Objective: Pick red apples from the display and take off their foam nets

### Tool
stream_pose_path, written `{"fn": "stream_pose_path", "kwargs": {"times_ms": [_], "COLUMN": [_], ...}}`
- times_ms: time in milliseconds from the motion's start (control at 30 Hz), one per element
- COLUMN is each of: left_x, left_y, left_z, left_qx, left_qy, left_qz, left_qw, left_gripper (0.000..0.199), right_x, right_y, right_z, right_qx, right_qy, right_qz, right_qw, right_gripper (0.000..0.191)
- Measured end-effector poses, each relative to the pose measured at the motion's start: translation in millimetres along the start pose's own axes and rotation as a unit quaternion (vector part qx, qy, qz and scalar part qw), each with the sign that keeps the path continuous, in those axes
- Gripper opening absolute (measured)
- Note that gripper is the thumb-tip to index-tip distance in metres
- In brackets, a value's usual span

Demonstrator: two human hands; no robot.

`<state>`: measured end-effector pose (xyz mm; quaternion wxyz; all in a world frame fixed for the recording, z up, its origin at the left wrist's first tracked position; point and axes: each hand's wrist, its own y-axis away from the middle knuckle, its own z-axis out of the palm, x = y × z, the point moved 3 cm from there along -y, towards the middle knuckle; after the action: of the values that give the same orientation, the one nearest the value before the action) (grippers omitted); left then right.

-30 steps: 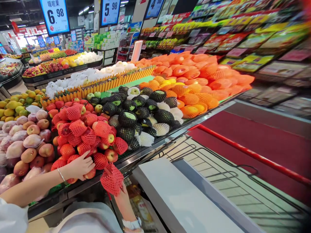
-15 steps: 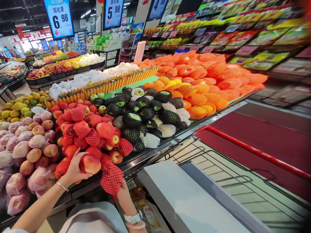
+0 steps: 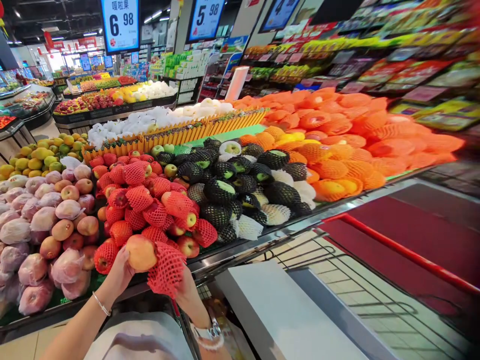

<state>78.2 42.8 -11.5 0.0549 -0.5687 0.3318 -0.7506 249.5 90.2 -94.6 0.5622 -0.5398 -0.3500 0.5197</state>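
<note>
A bare yellowish-red apple (image 3: 141, 253) is gripped in my left hand (image 3: 120, 274), whose fingers are round its left side. My right hand (image 3: 184, 286) holds a red foam net (image 3: 167, 270) by its lower right part; the net touches or lies very close to the apple's right side. My right fingers are partly hidden behind the net. Just beyond both hands lies a heap of apples in red foam nets (image 3: 139, 198). Pinkish apples in clear wrap (image 3: 68, 210) are piled to the left.
Fruit in black nets (image 3: 219, 191) and orange-netted fruit (image 3: 337, 170) fill the stand to the right. A metal edge (image 3: 300, 220) runs along its front. Near me are a grey-white box (image 3: 277, 310) and a wire cart with a red handle (image 3: 405, 252).
The bare apple and the red net have come together, and the apple is turned to show a yellower side. The view has shifted, so the stand appears farther right.
</note>
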Motion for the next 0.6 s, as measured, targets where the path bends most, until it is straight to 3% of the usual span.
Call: {"fn": "stream_pose_path", "kwargs": {"times_ms": [133,267,367,467,600], "left_x": [3.6,13.0,20.0,24.3,26.3], "left_y": [-1.3,-0.2,8.1,20.2,29.6], "left_z": [-16.1,-27.1,-30.4,-32.9,-46.3], "left_qx": [-0.039,-0.110,-0.134,-0.153,-0.102], "left_qy": [-0.007,-0.100,-0.128,-0.128,-0.118], "left_qz": [0.065,0.144,0.151,0.160,0.234], "left_qw": [0.997,0.978,0.971,0.967,0.960], "left_gripper": [0.104,0.092,0.094,0.091,0.083], "right_x": [-25.9,-61.9,-77.7,-86.6,-90.5], "right_y": [0.0,-13.2,-22.4,-29.1,-33.4], "right_z": [-0.2,13.1,24.8,38.7,59.2], "right_qx": [-0.045,-0.111,-0.115,-0.135,-0.204], "right_qy": [0.066,0.179,0.226,0.229,0.106], "right_qz": [-0.101,-0.229,-0.265,-0.264,-0.168], "right_qw": [0.992,0.950,0.930,0.927,0.959], "right_gripper": [0.054,0.042,0.042,0.046,0.062]}}
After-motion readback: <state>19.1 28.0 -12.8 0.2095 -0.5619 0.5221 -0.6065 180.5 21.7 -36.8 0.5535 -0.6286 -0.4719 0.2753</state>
